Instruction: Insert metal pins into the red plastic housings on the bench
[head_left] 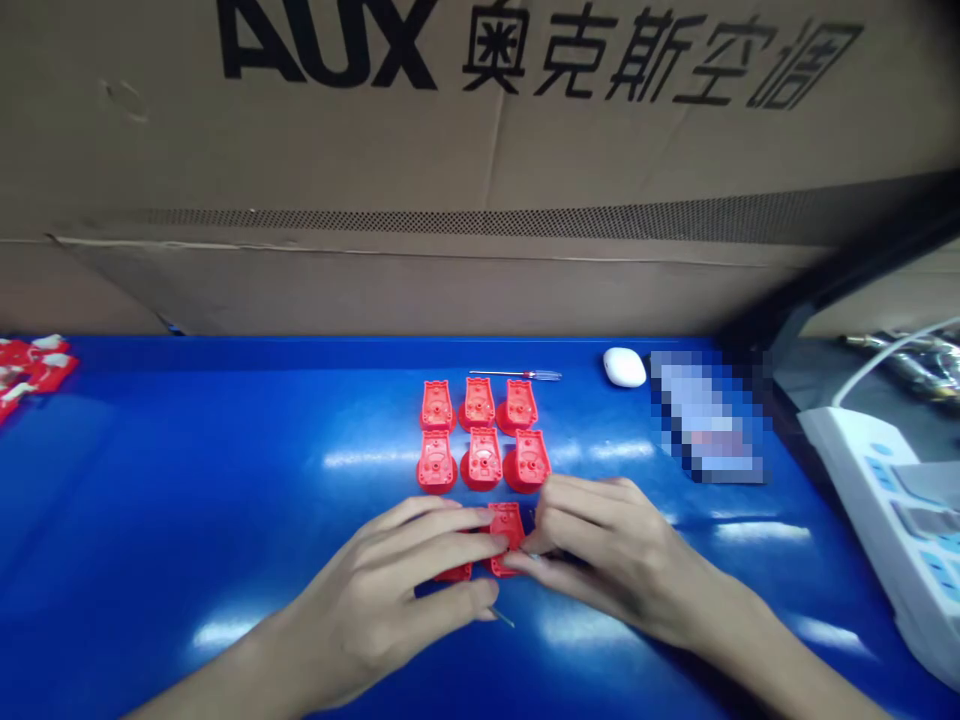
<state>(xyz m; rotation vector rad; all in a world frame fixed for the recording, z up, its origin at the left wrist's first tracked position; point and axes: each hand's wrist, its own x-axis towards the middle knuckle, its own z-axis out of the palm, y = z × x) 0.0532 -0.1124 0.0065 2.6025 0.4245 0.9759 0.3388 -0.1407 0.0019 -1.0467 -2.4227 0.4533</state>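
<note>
Several red plastic housings lie open side up on the blue table. My left hand (pixel 405 575) reaches over the front ones. Its index and middle fingertips press on a front red housing (pixel 506 518), with its thumb near the lower edge. A thin metal rod (pixel 504 618) sticks out beneath that thumb; whether the thumb grips it is hidden. Another red housing (pixel 454 573) is mostly covered by my left fingers. At the right side of the pressed housing, my right hand (pixel 607 545) pinches a small, pale piece (pixel 534 555), too small to name.
Behind my hands, two rows of red housings (pixel 481 458) stand on the blue table (pixel 225 480). Beyond them lie a screwdriver (pixel 544 375) and a white case (pixel 624 367). A power strip (pixel 885 520) is at right, red-and-white parts (pixel 37 370) at far left, cardboard (pixel 420 290) behind.
</note>
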